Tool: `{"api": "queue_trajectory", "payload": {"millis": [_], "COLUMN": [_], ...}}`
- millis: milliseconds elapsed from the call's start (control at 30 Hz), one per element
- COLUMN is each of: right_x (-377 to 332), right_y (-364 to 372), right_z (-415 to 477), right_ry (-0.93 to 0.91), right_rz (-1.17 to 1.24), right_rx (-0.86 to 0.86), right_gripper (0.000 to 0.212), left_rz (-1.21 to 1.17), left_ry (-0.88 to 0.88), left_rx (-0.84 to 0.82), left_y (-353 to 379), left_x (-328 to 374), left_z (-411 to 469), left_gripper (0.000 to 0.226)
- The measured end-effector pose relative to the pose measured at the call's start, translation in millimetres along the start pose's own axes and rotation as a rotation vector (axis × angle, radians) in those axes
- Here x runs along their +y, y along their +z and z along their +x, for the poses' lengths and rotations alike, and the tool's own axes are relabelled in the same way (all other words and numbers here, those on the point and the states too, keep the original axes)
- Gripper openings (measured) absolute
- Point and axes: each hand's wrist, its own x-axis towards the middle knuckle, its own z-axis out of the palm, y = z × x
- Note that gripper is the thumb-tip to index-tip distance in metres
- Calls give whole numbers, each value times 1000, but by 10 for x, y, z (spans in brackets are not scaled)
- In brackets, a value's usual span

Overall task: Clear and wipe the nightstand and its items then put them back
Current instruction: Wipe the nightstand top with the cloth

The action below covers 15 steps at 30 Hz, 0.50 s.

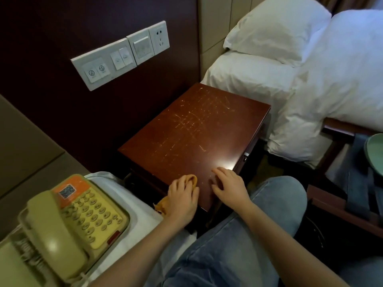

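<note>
The dark brown nightstand (192, 133) has a scratched top with nothing standing on it. At its near left corner my left hand (182, 195) holds a bunched orange cloth (191, 180) against the wood; part of the cloth hangs over the edge. My right hand (229, 185) rests flat on the near edge of the top, fingers spread and straight. A beige push-button telephone (68, 222) with its handset on the cradle lies on a white sheet at the lower left.
A white-covered bed (310, 83) with pillows borders the nightstand on the right. A switch and socket panel (122, 54) is on the dark wall behind. My jeans-clad knees (238, 235) are close to the nightstand's front. A green bowl rim (375, 154) shows at the right edge.
</note>
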Motion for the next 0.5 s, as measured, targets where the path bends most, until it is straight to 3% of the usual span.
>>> {"api": "queue_trajectory", "payload": {"millis": [67, 167, 233, 367, 433, 500], "right_x": [36, 45, 40, 39, 56, 70], "right_y": [24, 60, 53, 51, 54, 61], "right_z": [-23, -28, -17, -44, -57, -72], "right_ry": [29, -9, -1, 10, 28, 42], "right_rz": [-71, -190, -182, -169, -150, -140], "right_rx": [-163, -313, -348, -351, -365, -390], "right_gripper": [69, 79, 81, 89, 97, 107], "left_rz": [-15, 0, 17, 9, -49, -103], "left_ry": [115, 379, 336, -8, 5, 190], "left_rx": [-32, -23, -33, 64, 66, 1], "left_y": [30, 72, 25, -51, -10, 13], "left_x": [67, 4, -91, -86, -27, 6], "left_z": [-105, -193, -72, 219, 216, 61], "left_gripper": [52, 35, 31, 38, 38, 34]}}
